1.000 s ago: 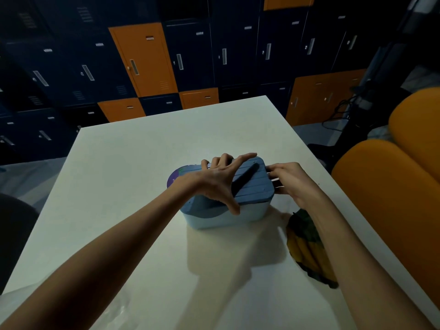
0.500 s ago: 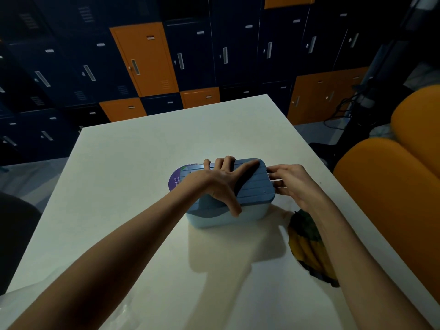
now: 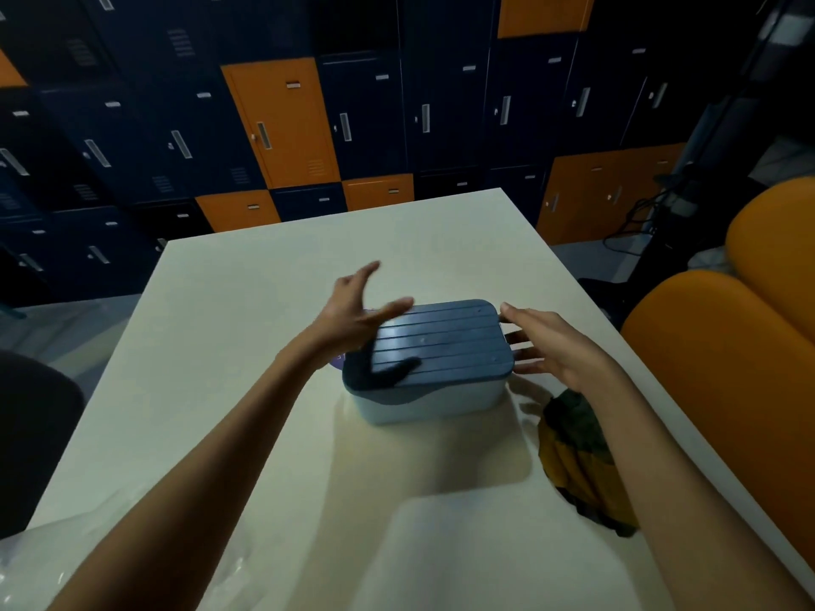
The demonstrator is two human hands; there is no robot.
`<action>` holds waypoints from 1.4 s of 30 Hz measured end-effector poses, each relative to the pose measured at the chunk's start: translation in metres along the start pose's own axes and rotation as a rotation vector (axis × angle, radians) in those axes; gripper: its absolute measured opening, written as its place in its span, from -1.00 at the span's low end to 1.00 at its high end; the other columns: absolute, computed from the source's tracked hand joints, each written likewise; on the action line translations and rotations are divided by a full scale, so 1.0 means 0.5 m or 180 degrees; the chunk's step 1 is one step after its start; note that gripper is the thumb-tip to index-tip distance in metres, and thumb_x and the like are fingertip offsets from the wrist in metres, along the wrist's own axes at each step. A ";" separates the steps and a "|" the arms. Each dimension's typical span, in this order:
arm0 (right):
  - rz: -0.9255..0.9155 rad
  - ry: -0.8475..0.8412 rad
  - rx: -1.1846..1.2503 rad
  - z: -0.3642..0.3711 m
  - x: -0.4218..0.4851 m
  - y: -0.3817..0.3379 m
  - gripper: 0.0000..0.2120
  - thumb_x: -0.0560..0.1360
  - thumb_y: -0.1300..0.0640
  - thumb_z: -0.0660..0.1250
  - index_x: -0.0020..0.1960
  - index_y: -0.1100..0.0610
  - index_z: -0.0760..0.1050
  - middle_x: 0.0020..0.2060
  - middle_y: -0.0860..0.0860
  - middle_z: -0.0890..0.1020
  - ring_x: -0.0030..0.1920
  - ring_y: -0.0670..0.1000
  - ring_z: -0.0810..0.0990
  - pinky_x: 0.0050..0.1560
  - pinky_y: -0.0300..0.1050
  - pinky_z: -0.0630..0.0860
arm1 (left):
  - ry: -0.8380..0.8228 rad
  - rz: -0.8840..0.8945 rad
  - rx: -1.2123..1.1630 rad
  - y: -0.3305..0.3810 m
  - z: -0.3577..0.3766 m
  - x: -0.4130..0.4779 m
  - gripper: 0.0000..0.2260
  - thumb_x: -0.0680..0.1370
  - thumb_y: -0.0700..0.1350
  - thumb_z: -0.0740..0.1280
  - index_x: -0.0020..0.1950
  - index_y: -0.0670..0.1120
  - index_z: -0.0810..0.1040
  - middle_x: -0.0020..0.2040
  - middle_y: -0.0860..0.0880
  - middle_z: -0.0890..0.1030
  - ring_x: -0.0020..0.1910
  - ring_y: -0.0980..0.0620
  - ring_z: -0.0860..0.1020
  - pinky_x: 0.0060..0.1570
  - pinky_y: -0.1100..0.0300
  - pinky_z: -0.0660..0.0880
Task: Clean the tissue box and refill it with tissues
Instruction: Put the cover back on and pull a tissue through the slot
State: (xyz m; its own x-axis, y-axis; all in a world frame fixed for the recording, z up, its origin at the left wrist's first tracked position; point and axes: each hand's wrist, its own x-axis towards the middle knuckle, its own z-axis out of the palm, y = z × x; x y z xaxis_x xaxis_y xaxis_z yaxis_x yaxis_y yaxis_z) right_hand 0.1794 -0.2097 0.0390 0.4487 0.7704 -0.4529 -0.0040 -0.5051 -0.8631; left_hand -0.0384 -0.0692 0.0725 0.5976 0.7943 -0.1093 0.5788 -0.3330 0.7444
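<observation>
left hand (image 3: 353,313), grip wide and holding nothing, hovers over the left end of the box (image 3: 432,403). right hand (image 3: 555,341), fingers (image 3: 518,313) straight, is just beside its right end; contact unclear. the box lies mid-frame on the worktop (image 3: 264,302), long axis left to right between both hands, lid (image 3: 441,341) on, contents hidden. cloth (image 3: 573,447) at lower right.

The tissue box (image 3: 434,401), a pale blue tub with rounded corners, stands upright on the white table (image 3: 264,310), just right of the frame's centre. Its darker blue ribbed lid (image 3: 445,341) sits closed on top.
</observation>
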 end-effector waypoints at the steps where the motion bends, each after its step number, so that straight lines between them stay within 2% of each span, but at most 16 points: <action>1: 0.0062 -0.0040 0.0003 0.001 0.002 0.000 -0.56 0.56 -0.21 0.18 0.28 0.06 0.46 0.04 0.09 0.59 0.01 0.09 0.58 0.09 0.07 0.55 | 0.0139 -0.0320 -0.0275 -0.017 -0.011 -0.005 -0.29 0.50 0.23 0.31 0.56 0.02 0.14 0.54 -0.17 0.19 0.46 -0.18 0.26 0.36 -0.12 0.30; 4: 0.0307 -0.0179 0.0024 0.006 0.005 -0.004 -0.47 0.51 -0.31 0.17 0.29 0.04 0.43 0.06 0.14 0.58 0.05 0.15 0.56 0.05 0.06 0.54 | -0.0129 -0.1328 -0.0751 -0.075 -0.021 -0.022 -0.36 0.51 0.32 0.21 0.43 -0.08 0.35 0.37 -0.21 0.43 0.24 -0.18 0.47 0.19 -0.13 0.47; 7: 0.0451 -0.0365 -0.0002 0.014 0.007 -0.007 -0.41 0.47 -0.35 0.20 0.28 0.06 0.43 0.10 0.16 0.56 0.06 0.16 0.55 -0.11 -0.02 0.55 | -0.0739 -0.1633 -0.1065 -0.102 -0.015 -0.046 -0.44 0.54 0.33 0.14 0.25 -0.10 0.50 0.13 -0.15 0.59 0.07 -0.17 0.58 0.15 -0.13 0.52; 9: 0.0425 -0.0468 -0.0089 0.022 0.007 -0.010 -0.43 0.47 -0.30 0.25 0.27 0.10 0.44 0.12 0.14 0.55 0.04 0.16 0.55 -0.11 0.04 0.56 | -0.0843 -0.1550 -0.1230 -0.100 -0.011 -0.052 -0.48 0.55 0.30 0.17 0.22 -0.10 0.51 0.09 -0.13 0.61 0.04 -0.16 0.60 0.14 -0.10 0.56; 12: 0.0278 -0.0456 -0.0229 0.030 0.005 -0.020 -0.56 0.51 -0.10 0.33 0.24 0.17 0.45 0.06 0.13 0.56 0.02 0.15 0.56 0.02 0.15 0.59 | -0.0813 -0.1352 -0.1049 -0.087 -0.008 -0.051 -0.58 0.57 0.23 0.21 0.17 -0.09 0.51 0.08 -0.13 0.61 0.00 -0.12 0.61 0.05 -0.01 0.60; 16: -0.0096 -0.0436 -0.0069 0.026 0.001 -0.044 -0.63 0.50 0.08 0.35 0.26 0.14 0.42 0.11 0.11 0.54 0.02 0.10 0.55 -0.13 0.02 0.56 | -0.0556 -0.1011 -0.1172 -0.073 -0.016 -0.045 -0.76 0.58 0.08 0.30 0.08 -0.08 0.50 0.10 -0.10 0.60 0.06 -0.05 0.59 0.06 0.00 0.58; 18: -0.0367 -0.0367 -0.0017 0.025 0.002 -0.058 -0.58 0.47 0.13 0.37 0.30 0.08 0.39 0.13 0.09 0.54 0.07 0.07 0.54 -0.11 -0.03 0.54 | -0.0425 -0.0708 -0.1214 -0.065 -0.025 -0.043 -0.73 0.57 0.04 0.34 0.17 -0.09 0.49 0.13 -0.09 0.59 0.12 -0.06 0.57 0.08 -0.04 0.57; 20: -0.0644 -0.0265 -0.0026 0.025 0.004 -0.070 -0.48 0.45 0.18 0.39 0.37 0.02 0.34 0.14 0.06 0.54 0.09 0.04 0.53 -0.10 -0.07 0.54 | -0.0231 -0.0444 -0.1266 -0.057 -0.029 -0.042 -0.59 0.48 0.06 0.39 0.26 -0.08 0.46 0.13 -0.06 0.59 0.11 -0.04 0.58 0.01 -0.05 0.61; 22: -0.0886 -0.0214 -0.0098 0.024 0.007 -0.072 -0.31 0.43 0.23 0.42 0.46 -0.04 0.23 0.20 0.03 0.51 0.14 0.04 0.51 -0.01 -0.07 0.55 | -0.0093 -0.0212 -0.1310 -0.051 -0.026 -0.047 -0.53 0.49 0.09 0.39 0.35 0.02 0.39 0.13 0.06 0.55 0.13 0.03 0.53 -0.14 0.13 0.61; 24: -0.1081 -0.0272 -0.0140 0.025 0.009 -0.063 -0.15 0.40 0.29 0.44 0.52 -0.11 0.10 0.32 0.00 0.45 0.23 0.05 0.48 0.14 0.04 0.55 | -0.0033 0.0001 -0.1283 -0.051 -0.019 -0.054 -0.51 0.57 0.09 0.31 0.47 0.14 0.25 0.20 0.15 0.46 0.17 0.10 0.47 -0.16 0.31 0.52; 27: -0.1268 -0.0490 0.0109 0.035 0.006 -0.040 -0.06 0.41 0.29 0.45 0.54 -0.16 -0.03 0.37 -0.10 0.37 0.29 0.01 0.44 0.20 0.07 0.53 | 0.0065 0.0189 -0.1315 -0.057 -0.003 -0.069 -0.48 0.60 0.11 0.21 0.51 0.24 0.09 0.31 0.12 0.36 0.22 0.08 0.43 -0.12 0.32 0.51; 31: -0.1442 -0.0621 0.0617 0.060 -0.002 -0.013 -0.22 0.43 0.12 0.46 0.46 -0.22 0.09 0.31 -0.07 0.41 0.27 0.00 0.48 0.13 -0.10 0.57 | 0.0353 0.0378 -0.1586 -0.089 0.018 -0.090 -0.44 0.59 0.04 0.25 0.54 0.20 0.08 0.37 0.10 0.38 0.28 0.05 0.45 -0.03 0.32 0.58; 33: -0.1544 -0.0522 0.0689 0.072 -0.004 -0.002 -0.28 0.44 0.17 0.45 0.44 -0.18 0.16 0.32 -0.05 0.42 0.27 0.00 0.48 0.14 -0.09 0.57 | 0.0431 0.0346 -0.1799 -0.111 0.030 -0.109 -0.41 0.58 -0.02 0.31 0.51 0.23 0.09 0.38 0.08 0.41 0.28 0.09 0.49 0.03 0.30 0.57; 36: -0.1685 -0.0407 0.0759 0.091 -0.007 0.008 -0.35 0.44 0.36 0.41 0.38 -0.05 0.24 0.26 -0.04 0.50 0.26 0.02 0.51 0.07 -0.15 0.58 | 0.0549 0.0281 -0.1997 -0.144 0.051 -0.141 -0.36 0.54 -0.15 0.39 0.45 0.18 0.08 0.37 0.06 0.45 0.26 0.12 0.52 0.05 0.29 0.54; 40: -0.1796 -0.0387 0.0866 0.120 -0.010 0.016 -0.41 0.39 0.52 0.36 0.29 0.10 0.30 0.14 -0.04 0.61 0.22 0.01 0.55 0.15 0.04 0.57 | 0.0726 0.0219 -0.2133 -0.182 0.070 -0.163 -0.40 0.51 -0.29 0.40 0.31 0.14 0.12 0.36 -0.01 0.47 0.26 -0.01 0.54 0.13 0.19 0.55; 42: -0.1779 -0.0364 0.0955 0.135 -0.010 0.022 -0.44 0.37 0.58 0.32 0.25 0.15 0.33 0.16 -0.02 0.61 0.25 0.02 0.54 0.22 0.13 0.49 | 0.0869 0.0154 -0.2097 -0.198 0.076 -0.170 -0.40 0.52 -0.37 0.36 0.27 0.14 0.12 0.35 -0.04 0.47 0.27 -0.02 0.54 0.15 0.19 0.54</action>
State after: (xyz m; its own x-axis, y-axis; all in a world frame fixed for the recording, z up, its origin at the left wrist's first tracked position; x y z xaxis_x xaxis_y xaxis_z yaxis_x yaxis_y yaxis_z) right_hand 0.1169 -0.1929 0.0169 0.3574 0.9308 0.0766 -0.0544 0.1026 -0.9932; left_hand -0.1256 -0.1229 -0.0169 0.4040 0.9139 0.0384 0.0481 -0.0631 0.9968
